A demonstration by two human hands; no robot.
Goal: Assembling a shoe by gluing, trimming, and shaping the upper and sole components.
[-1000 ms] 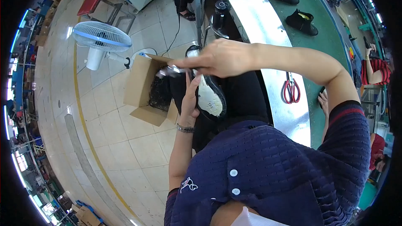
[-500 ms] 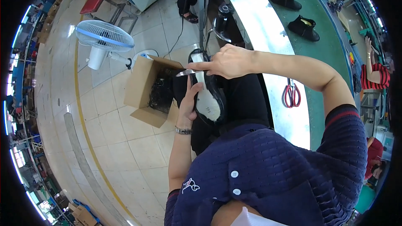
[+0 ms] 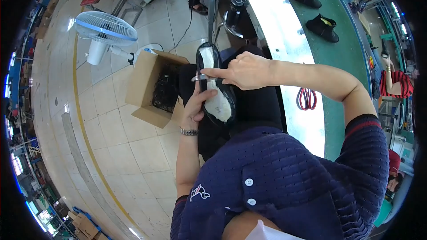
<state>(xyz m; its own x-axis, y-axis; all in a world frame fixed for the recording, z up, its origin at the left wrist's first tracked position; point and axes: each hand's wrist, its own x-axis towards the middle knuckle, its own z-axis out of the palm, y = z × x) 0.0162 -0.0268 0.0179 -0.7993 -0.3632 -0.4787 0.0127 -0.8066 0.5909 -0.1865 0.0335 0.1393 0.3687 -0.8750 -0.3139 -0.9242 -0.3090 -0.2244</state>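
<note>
The left forearm is extended upward from the lower edge, a metal wristband (image 3: 189,132) being worn at its wrist. By the left hand (image 3: 195,106) a black shoe (image 3: 219,108) is grasped above the lap, its long pale face turned up: the thumb is laid across that face, and the side left of it is braced by the other fingers. The right forearm is bent at the elbow and brought in from the right, nearly level. By the right hand (image 3: 247,71) a metal blade (image 3: 197,78) is grasped, the index finger being stretched leftward along it over the shoe's middle and the remaining fingers curled into the palm

To the left of the left fingers, an open cardboard box (image 3: 144,82) is stood on the floor, its flaps spread; inside it a dark, glossy heap (image 3: 167,91) is contained. To the right of the right fingers, beneath the forearm, red-handled scissors (image 3: 307,99) are laid on the metal bench (image 3: 291,31)

The heap's separate pieces cannot be made out. Left fingertips are partly hidden by the shoe; whether the blade touches it cannot be told. The blade's grip is covered by the right palm, and the scissors' tips are hidden by the forearm
</note>
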